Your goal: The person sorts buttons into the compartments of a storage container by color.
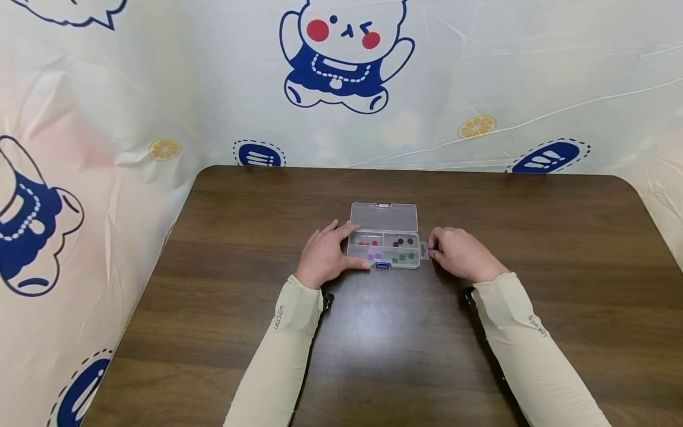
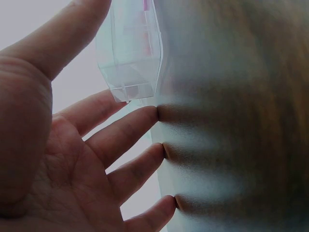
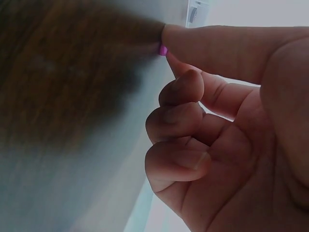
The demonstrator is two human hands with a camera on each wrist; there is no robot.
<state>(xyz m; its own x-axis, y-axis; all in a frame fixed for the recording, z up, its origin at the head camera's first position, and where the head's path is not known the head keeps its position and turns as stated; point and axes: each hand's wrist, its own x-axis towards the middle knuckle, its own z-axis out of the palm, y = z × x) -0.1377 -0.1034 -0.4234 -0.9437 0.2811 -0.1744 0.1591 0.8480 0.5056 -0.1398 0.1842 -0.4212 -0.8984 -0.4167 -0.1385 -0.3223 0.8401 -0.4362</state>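
Note:
A clear plastic compartment box (image 1: 383,249) lies on the table with its lid (image 1: 384,217) raised at the back. Small bead-like pieces sit sorted by colour: red (image 1: 368,243) back left, dark brown (image 1: 402,242) back right, purple (image 1: 374,255) front left, green (image 1: 404,257) front right. My left hand (image 1: 326,255) holds the box's left end between thumb and index finger, while its other fingertips (image 2: 149,113) touch the table. Just right of the box, my right hand (image 1: 464,254) pinches a small purple bead (image 3: 163,50) at table level, mostly hidden by the fingertips.
A clear hanging tab (image 1: 424,250) juts from the box's right side, close to the right fingertips. The blue latch (image 1: 382,265) is at the box's front edge. Dark wooden tabletop (image 1: 384,350) spreads around, with a printed white curtain (image 1: 213,77) behind and to the sides.

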